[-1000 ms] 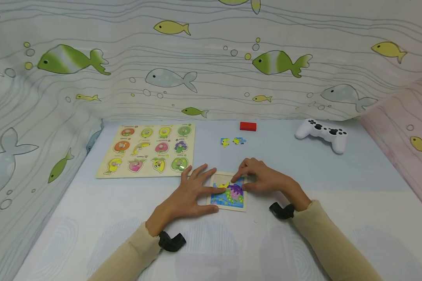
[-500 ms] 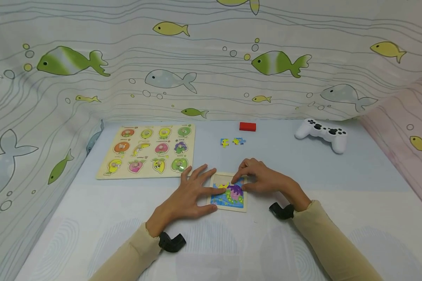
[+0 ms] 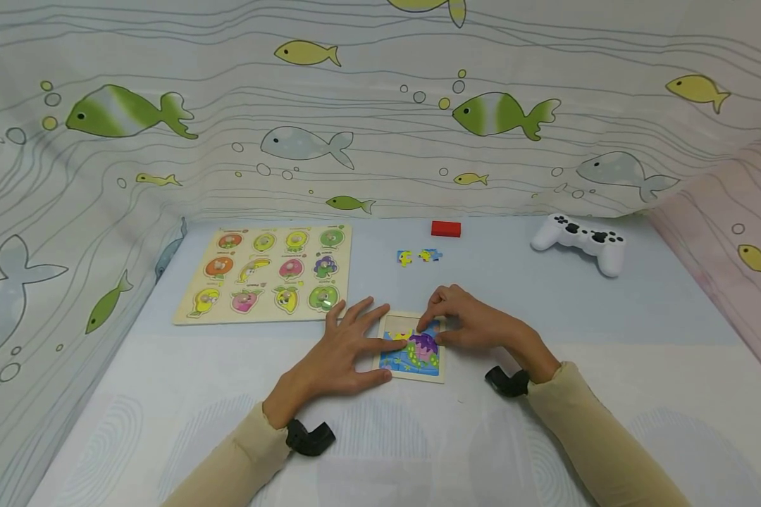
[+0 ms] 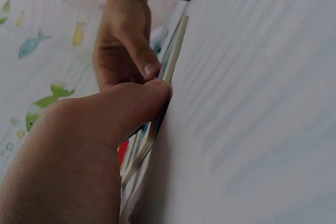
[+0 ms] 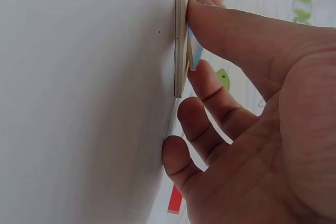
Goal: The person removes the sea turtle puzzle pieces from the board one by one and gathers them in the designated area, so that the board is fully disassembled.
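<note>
A small wooden jigsaw tray [image 3: 418, 379] with a sea picture lies flat on the table, its upper left part showing bare wood. My left hand [image 3: 339, 359] spreads over its left side, index finger resting on the pieces and thumb [image 4: 149, 93] against the tray's edge. On the tray's right side my right hand [image 3: 475, 322] pinches a puzzle piece [image 5: 195, 53]. That piece is tilted, with one end raised above the tray in the right wrist view. Fingers hide part of it from the head view. Two loose puzzle pieces, one left [image 3: 404, 258] and one right [image 3: 430, 255], lie beyond the tray.
A fruit peg puzzle board [image 3: 273, 276] lies at the left, close to my left fingertips. Farther back are a red block [image 3: 446, 229] and, to the right, a white game controller [image 3: 580, 243]. A fish-print curtain [image 3: 380, 105] encloses the table's back and sides.
</note>
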`<state>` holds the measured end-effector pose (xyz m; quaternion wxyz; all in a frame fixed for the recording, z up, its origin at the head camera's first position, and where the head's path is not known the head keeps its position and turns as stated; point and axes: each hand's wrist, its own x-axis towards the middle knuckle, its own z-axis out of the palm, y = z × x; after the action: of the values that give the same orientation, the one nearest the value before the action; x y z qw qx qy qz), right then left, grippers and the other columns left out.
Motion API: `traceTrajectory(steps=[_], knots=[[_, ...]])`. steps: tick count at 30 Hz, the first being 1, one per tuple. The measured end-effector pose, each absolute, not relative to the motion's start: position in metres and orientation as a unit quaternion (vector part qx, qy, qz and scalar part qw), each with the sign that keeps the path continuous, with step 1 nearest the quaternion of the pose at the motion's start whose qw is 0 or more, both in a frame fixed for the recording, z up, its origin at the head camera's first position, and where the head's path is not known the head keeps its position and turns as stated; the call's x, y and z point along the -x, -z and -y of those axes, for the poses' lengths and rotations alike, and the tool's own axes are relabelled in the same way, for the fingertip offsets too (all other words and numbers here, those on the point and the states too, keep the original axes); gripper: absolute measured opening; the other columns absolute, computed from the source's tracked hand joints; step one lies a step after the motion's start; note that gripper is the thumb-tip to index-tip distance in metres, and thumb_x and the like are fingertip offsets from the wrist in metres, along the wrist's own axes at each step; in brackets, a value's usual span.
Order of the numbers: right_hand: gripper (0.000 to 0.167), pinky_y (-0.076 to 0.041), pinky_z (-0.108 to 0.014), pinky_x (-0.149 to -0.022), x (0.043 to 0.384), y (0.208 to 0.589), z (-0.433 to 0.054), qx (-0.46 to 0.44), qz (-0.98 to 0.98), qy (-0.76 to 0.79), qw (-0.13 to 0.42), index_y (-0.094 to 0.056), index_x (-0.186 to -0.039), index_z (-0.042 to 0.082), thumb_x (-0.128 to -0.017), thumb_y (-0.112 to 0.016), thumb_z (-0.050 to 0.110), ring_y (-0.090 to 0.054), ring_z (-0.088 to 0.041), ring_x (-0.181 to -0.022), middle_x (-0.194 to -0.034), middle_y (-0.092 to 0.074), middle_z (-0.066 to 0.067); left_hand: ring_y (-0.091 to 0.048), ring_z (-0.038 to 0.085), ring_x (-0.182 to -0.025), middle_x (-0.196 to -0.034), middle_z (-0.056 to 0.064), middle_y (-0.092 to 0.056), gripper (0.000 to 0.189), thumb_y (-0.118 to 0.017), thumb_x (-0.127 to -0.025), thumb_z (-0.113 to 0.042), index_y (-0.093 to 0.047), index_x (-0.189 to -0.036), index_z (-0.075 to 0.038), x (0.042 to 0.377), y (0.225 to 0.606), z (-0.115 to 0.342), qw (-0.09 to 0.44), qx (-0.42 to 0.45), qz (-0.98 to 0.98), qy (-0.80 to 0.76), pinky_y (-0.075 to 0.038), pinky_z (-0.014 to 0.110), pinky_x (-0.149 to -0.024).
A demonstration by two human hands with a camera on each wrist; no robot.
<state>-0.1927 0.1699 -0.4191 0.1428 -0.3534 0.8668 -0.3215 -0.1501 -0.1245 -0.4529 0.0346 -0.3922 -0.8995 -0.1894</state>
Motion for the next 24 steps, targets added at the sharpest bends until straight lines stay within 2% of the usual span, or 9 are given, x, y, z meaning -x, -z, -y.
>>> traceTrajectory(steps=[12,19,24], knots=[[0.029,-0.043,-0.032,-0.088,0.1922,0.4165,-0.1689,0.351,-0.863,0.329,0.156,-0.077,-0.111,0.024,-0.088,-0.076,0.007,-0.051,-0.015,-0.104,-0.11,-0.063,0.002,-0.023,0.037,-0.156,-0.164,0.007,-0.039,0.047,-0.062,-0.091,-0.059,-0.064,-0.135,-0.045,0.1504,0.4537,0.1253,0.037,0.393,0.899,0.191,-0.008,0.071,-0.118],[0.041,-0.048,-0.03,-0.084,0.1918,0.4165,-0.17,0.349,-0.863,0.332,0.151,-0.067,-0.128,0.015,-0.089,-0.076,0.009,-0.053,-0.016,-0.094,-0.109,-0.062,0.0,-0.023,0.036,-0.156,-0.164,0.007,-0.039,0.047,-0.062,-0.09,-0.059,-0.063,-0.136,-0.046,0.1508,0.4553,0.1252,0.037,0.393,0.899,0.189,-0.008,0.071,-0.117],[0.039,-0.049,-0.029,-0.085,0.1915,0.4159,-0.1709,0.333,-0.867,0.34,0.15,-0.066,-0.125,0.012,-0.088,-0.078,0.01,-0.053,-0.016,-0.095,-0.11,-0.064,-0.001,-0.023,0.036,-0.156,-0.164,0.006,-0.038,0.047,-0.061,-0.091,-0.059,-0.063,-0.135,-0.046,0.1505,0.455,0.125,0.034,0.391,0.9,0.19,-0.007,0.07,-0.118]])
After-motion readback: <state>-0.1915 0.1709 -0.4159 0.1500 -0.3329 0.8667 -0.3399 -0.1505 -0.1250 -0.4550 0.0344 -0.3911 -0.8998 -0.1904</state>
